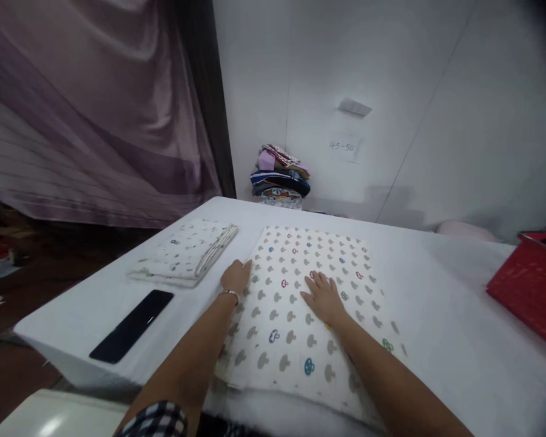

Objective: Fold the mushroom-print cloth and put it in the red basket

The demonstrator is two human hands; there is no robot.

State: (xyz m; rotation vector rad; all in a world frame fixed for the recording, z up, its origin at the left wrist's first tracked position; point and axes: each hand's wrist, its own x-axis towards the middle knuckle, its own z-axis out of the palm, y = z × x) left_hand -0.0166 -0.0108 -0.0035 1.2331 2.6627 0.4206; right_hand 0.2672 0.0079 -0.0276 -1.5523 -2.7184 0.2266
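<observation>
A white cloth (277, 309) printed with beige mushrooms and a few coloured ones lies folded flat on the table before me. At its left edge is my left hand (235, 277), with a bracelet at the wrist; the fingers are curled in and closed on the cloth's edge, their tips partly hidden. My right hand (324, 297) rests palm down on the middle of the cloth, fingers spread. To the left lies another folded white cloth (182, 252) with a small dark print, several layers thick.
A black phone (131, 326) lies on the white table (437, 303) at the left. A red bin (532, 285) stands at the right edge. Folded fabrics (279, 176) are piled by the back wall. A pink curtain (118, 109) hangs at the left.
</observation>
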